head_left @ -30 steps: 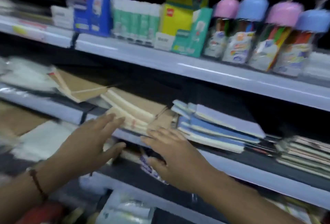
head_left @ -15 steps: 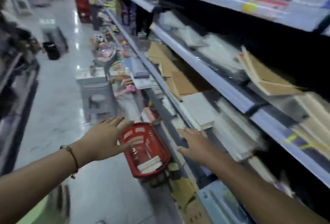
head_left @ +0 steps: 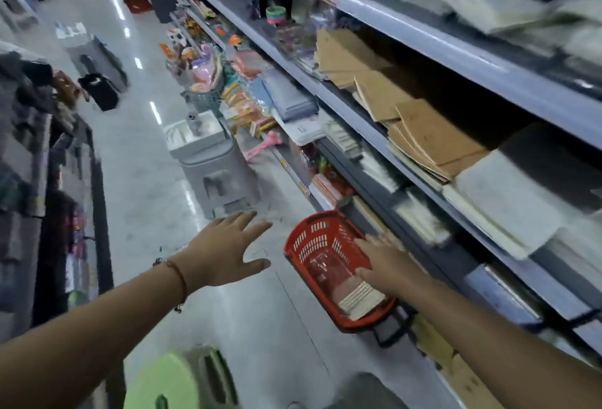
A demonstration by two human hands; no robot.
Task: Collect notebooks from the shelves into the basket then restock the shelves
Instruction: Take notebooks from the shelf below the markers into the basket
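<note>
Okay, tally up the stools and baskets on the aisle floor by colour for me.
Red basket: 1
Grey stools: 2
Green stool: 1
Total: 4

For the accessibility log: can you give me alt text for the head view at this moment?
Two bare, open hands reach down toward a red basket on a shop aisle floor: the right hand over its rim, the left hand beside it. A few notebooks lie inside; brown notebooks stack on the shelves at right.
</note>
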